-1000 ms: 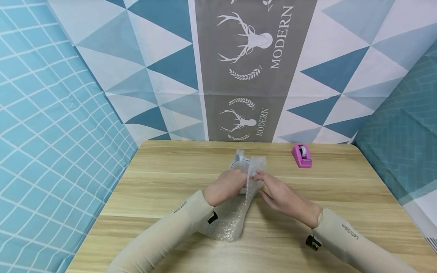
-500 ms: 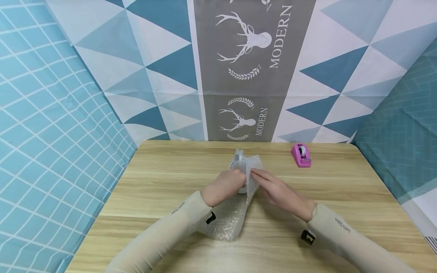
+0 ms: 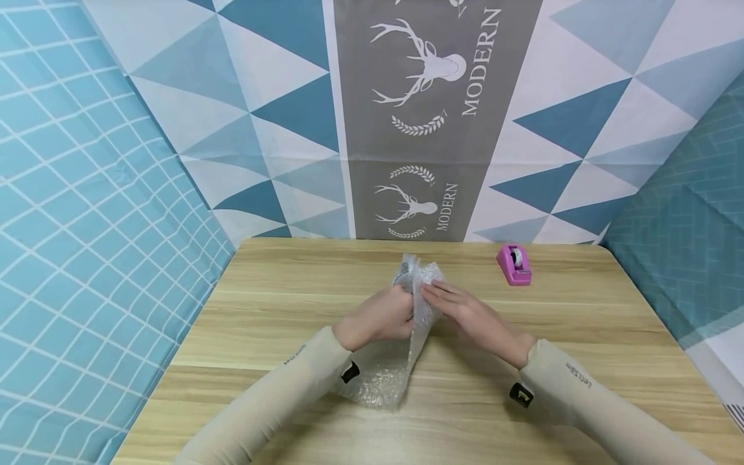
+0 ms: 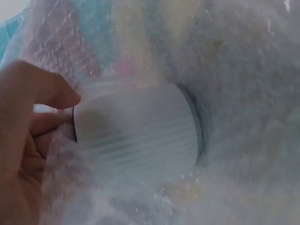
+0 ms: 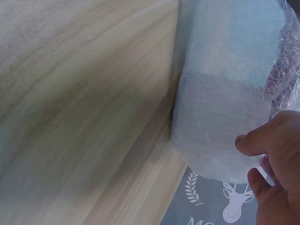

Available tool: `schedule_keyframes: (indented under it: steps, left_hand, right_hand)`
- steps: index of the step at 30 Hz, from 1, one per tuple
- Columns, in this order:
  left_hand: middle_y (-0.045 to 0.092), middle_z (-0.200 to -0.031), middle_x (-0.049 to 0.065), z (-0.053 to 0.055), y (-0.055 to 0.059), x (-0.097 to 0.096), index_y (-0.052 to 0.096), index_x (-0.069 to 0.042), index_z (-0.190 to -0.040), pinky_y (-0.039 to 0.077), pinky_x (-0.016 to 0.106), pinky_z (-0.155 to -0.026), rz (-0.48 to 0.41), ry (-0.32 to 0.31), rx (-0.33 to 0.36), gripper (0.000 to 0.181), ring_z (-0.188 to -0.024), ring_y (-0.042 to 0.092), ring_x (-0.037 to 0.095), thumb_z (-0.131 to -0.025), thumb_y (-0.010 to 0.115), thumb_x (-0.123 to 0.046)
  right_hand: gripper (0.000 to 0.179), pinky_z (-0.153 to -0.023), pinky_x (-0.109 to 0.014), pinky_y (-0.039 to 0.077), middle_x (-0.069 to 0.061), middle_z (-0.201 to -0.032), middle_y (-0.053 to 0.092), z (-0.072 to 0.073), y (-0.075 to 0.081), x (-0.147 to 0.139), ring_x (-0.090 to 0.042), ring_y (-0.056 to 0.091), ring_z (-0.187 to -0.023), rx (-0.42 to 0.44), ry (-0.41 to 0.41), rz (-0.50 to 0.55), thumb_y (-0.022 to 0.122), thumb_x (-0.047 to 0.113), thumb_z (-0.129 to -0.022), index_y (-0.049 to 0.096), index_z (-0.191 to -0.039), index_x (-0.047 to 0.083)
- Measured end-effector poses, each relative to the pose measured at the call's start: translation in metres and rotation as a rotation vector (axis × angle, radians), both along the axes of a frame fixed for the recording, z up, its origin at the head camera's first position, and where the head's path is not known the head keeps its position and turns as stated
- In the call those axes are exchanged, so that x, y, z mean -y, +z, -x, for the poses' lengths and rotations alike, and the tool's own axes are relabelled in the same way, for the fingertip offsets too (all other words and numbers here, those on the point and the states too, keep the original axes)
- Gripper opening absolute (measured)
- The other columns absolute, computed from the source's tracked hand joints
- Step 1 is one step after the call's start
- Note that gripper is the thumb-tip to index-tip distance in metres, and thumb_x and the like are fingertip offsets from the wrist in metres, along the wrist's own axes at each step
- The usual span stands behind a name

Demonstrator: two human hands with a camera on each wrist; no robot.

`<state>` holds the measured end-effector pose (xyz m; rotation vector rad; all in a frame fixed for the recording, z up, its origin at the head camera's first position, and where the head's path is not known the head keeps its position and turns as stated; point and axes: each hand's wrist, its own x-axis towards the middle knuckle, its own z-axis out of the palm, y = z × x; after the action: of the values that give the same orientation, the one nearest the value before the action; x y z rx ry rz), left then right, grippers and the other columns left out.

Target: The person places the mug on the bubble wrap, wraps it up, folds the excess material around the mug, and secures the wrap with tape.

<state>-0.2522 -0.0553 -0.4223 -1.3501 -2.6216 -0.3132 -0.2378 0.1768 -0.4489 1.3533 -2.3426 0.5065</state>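
My left hand (image 3: 380, 316) reaches to a white ribbed cup (image 4: 138, 126) with dark edges, at the middle of the table. In the left wrist view its thumb and fingers grip one end of the cup. A clear bubble wrap bag (image 3: 383, 381) lies around the cup and trails towards me, blurring its outline. From the right, my right hand (image 3: 469, 320) holds the bag's far edge, fingers laid over it in the head view. Its thumb presses on the film in the right wrist view; the fingers behind are partly hidden.
A pink tape dispenser (image 3: 514, 265) with a roll in it stands at the back right of the wooden table (image 3: 279, 278). Behind the table hangs a patterned cloth (image 3: 290, 116), with a blue checked cloth (image 3: 75, 226) along the left side.
My right hand has moved left and its fingers have come down over the bag's edge, which has shifted left. My left hand has shifted slightly left, staying at the cup. The tape dispenser stays put.
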Motion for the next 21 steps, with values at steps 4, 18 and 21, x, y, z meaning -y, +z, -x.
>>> schedule_keyframes:
  steps: [4, 18, 21]
  left_hand:
    - [0.042, -0.052, -0.01, 0.005, 0.007, 0.01, 0.052, -0.015, -0.064, 0.043, 0.018, -0.049, -0.12, -0.039, 0.134, 0.022, -0.047, 0.036, -0.001, -0.08, 0.058, 0.0]
    - [0.062, -0.104, 0.005, 0.013, 0.013, 0.028, 0.063, -0.009, -0.102, 0.056, 0.027, -0.081, -0.206, 0.044, -0.157, 0.036, -0.096, 0.063, 0.02, -0.077, 0.078, 0.012]
    - [0.061, -0.115, 0.009, 0.015, 0.013, 0.027, 0.062, -0.008, -0.111, 0.054, 0.035, -0.093, -0.204, 0.072, -0.246, 0.044, -0.108, 0.06, 0.026, -0.077, 0.066, 0.02]
  right_hand:
    - [0.054, -0.111, -0.053, 0.046, -0.02, -0.145, 0.06, 0.002, 0.001, 0.0, -0.042, 0.056, -0.134, 0.011, -0.006, 0.008, 0.065, -0.014, -0.088, 0.057, -0.141, -0.006]
    - [0.051, -0.103, -0.048, 0.053, -0.014, -0.131, 0.07, 0.009, 0.01, 0.015, -0.034, 0.062, -0.12, -0.05, -0.085, -0.071, 0.073, -0.012, -0.083, 0.068, -0.132, 0.003]
    - [0.049, -0.103, -0.045, 0.053, -0.013, -0.131, 0.07, 0.012, 0.009, 0.018, -0.034, 0.062, -0.119, -0.09, -0.081, -0.096, 0.069, -0.011, -0.086, 0.069, -0.132, 0.004]
